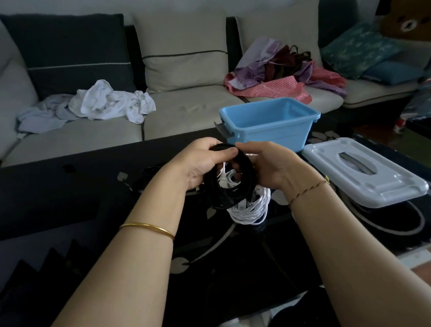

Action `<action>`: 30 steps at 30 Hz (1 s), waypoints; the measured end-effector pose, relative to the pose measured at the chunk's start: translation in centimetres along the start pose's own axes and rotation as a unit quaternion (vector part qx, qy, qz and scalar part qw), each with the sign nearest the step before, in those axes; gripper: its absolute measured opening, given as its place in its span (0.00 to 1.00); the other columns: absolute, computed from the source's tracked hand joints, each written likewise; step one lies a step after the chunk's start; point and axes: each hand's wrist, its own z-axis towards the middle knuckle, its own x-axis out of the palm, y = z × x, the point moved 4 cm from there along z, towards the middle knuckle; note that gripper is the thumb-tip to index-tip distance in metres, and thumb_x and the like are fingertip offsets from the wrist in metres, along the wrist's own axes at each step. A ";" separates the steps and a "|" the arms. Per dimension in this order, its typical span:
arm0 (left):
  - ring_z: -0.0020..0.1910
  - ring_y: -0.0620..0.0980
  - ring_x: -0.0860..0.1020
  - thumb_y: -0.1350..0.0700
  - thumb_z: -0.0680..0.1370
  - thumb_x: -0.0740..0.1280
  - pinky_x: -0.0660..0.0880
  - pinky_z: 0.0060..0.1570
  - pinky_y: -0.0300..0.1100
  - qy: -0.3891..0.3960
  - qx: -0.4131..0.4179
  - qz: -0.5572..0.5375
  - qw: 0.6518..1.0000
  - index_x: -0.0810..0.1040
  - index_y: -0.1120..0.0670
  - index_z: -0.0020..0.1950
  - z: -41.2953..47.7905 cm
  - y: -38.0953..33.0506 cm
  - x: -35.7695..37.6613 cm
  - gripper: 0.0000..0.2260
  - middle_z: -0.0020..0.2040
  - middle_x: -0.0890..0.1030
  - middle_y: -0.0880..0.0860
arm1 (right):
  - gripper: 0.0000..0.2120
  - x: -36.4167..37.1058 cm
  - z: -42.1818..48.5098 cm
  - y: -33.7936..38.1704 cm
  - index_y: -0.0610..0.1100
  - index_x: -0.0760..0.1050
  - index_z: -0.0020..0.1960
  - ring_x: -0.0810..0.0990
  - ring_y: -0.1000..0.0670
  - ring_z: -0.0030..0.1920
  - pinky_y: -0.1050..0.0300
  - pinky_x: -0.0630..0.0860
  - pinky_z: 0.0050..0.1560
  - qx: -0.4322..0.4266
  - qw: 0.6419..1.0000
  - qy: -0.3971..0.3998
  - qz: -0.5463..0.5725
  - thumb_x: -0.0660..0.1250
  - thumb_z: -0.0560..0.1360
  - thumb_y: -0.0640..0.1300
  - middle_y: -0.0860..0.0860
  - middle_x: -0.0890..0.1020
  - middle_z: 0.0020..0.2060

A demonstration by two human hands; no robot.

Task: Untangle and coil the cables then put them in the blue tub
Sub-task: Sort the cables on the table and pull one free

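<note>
Black cable [220,185], looped in a ring, is held tight by the left hand [202,164] and right hand [269,166] near the tub [270,136], which looks bare, with the white cable [251,211] bunched below, so most work is left.

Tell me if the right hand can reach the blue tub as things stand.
Probably yes: the tub stands open just beyond the right hand, lid off to its side, nothing between them. That hand holds the black cable, though.
</note>
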 end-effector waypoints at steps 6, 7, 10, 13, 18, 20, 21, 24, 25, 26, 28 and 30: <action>0.30 0.46 0.71 0.62 0.76 0.69 0.68 0.31 0.37 -0.020 0.053 0.108 0.993 0.73 0.56 0.42 -1.0 0.3 -1.6 0.06 0.33 0.74 0.53 | 0.10 1.7 0.2 -0.5 0.38 0.72 0.56 0.76 0.49 0.32 0.54 0.75 0.42 0.028 1.000 0.010 -0.001 0.65 0.76 0.38 0.45 0.77 0.32; 0.29 0.45 0.72 0.62 0.76 0.69 0.69 0.31 0.37 -0.022 0.061 0.106 0.992 0.73 0.56 0.42 -1.1 0.2 -1.8 0.06 0.33 0.75 0.52 | 0.10 2.0 0.2 -0.4 0.38 0.72 0.56 0.77 0.50 0.32 0.55 0.75 0.41 0.013 1.000 0.011 -0.003 0.66 0.76 0.39 0.45 0.77 0.34; 0.26 0.42 0.72 0.61 0.76 0.68 0.70 0.29 0.34 -0.020 0.063 0.033 0.997 0.74 0.57 0.43 -1.4 -0.1 -2.4 0.04 0.29 0.76 0.49 | 0.09 2.5 0.2 0.0 0.39 0.76 0.52 0.77 0.51 0.34 0.54 0.74 0.42 -0.044 0.998 0.017 -0.030 0.67 0.76 0.44 0.46 0.78 0.35; 0.26 0.43 0.70 0.62 0.77 0.66 0.70 0.27 0.34 -0.004 0.056 -0.045 0.997 0.75 0.59 0.44 -1.6 -0.1 -2.5 0.02 0.30 0.73 0.51 | 0.14 2.8 0.1 0.2 0.41 0.77 0.51 0.78 0.49 0.41 0.51 0.74 0.47 -0.069 0.996 0.036 -0.051 0.63 0.78 0.52 0.47 0.81 0.37; 0.24 0.40 0.73 0.63 0.78 0.65 0.71 0.25 0.33 0.007 0.040 -0.075 0.996 0.74 0.59 0.43 -1.7 0.1 -2.8 0.04 0.26 0.76 0.47 | 0.20 2.6 -0.2 0.3 0.43 0.77 0.46 0.79 0.48 0.41 0.51 0.75 0.46 -0.065 0.994 0.022 -0.081 0.58 0.79 0.59 0.48 0.83 0.36; 0.24 0.40 0.72 0.62 0.78 0.65 0.71 0.25 0.33 0.011 0.030 -0.074 0.997 0.73 0.58 0.42 -1.7 0.3 -2.9 0.05 0.25 0.75 0.46 | 0.21 2.8 -0.4 0.2 0.43 0.78 0.47 0.79 0.49 0.39 0.53 0.76 0.44 -0.058 0.994 0.032 -0.089 0.57 0.79 0.60 0.48 0.82 0.37; 0.24 0.40 0.71 0.61 0.78 0.65 0.70 0.25 0.32 0.010 0.028 -0.072 0.997 0.73 0.58 0.41 -1.6 0.4 -3.0 0.06 0.25 0.74 0.46 | 0.22 2.9 -0.4 0.2 0.42 0.78 0.48 0.79 0.49 0.38 0.53 0.76 0.43 -0.057 0.994 0.035 -0.091 0.57 0.79 0.60 0.47 0.82 0.37; 0.25 0.41 0.69 0.59 0.78 0.65 0.69 0.25 0.33 0.003 0.015 -0.083 0.996 0.73 0.57 0.40 -1.3 0.8 -3.2 0.07 0.26 0.73 0.47 | 0.23 2.9 -0.5 0.3 0.39 0.77 0.55 0.79 0.49 0.40 0.54 0.77 0.43 -0.064 0.992 0.041 -0.100 0.59 0.78 0.58 0.45 0.81 0.42; 0.25 0.41 0.69 0.59 0.78 0.65 0.69 0.25 0.33 0.003 0.011 -0.093 0.996 0.73 0.57 0.39 -1.3 0.8 -3.2 0.08 0.26 0.73 0.47 | 0.22 2.9 -0.5 0.4 0.38 0.77 0.58 0.79 0.48 0.41 0.54 0.77 0.43 -0.074 0.991 0.046 -0.103 0.60 0.78 0.56 0.44 0.80 0.44; 0.25 0.41 0.69 0.59 0.78 0.65 0.69 0.25 0.33 0.003 0.008 -0.103 0.995 0.72 0.57 0.39 -1.3 0.8 -3.2 0.08 0.26 0.73 0.47 | 0.20 2.9 -0.5 0.4 0.38 0.76 0.60 0.79 0.48 0.42 0.54 0.78 0.44 -0.091 0.989 0.051 -0.109 0.62 0.78 0.54 0.44 0.80 0.45; 0.25 0.42 0.71 0.59 0.78 0.65 0.71 0.25 0.33 0.008 0.004 -0.115 0.993 0.73 0.57 0.39 -1.4 0.7 -3.1 0.08 0.26 0.74 0.47 | 0.13 2.9 -0.6 0.5 0.40 0.77 0.59 0.79 0.47 0.45 0.53 0.78 0.47 -0.129 0.983 0.052 -0.124 0.65 0.78 0.46 0.43 0.80 0.46; 0.26 0.43 0.74 0.59 0.78 0.65 0.72 0.27 0.34 0.017 -0.001 -0.124 0.992 0.75 0.58 0.41 -1.4 0.6 -2.8 0.07 0.28 0.76 0.49 | 0.11 2.8 -0.5 0.5 0.39 0.78 0.58 0.79 0.45 0.47 0.53 0.78 0.48 -0.145 0.982 0.035 -0.115 0.66 0.77 0.40 0.41 0.80 0.47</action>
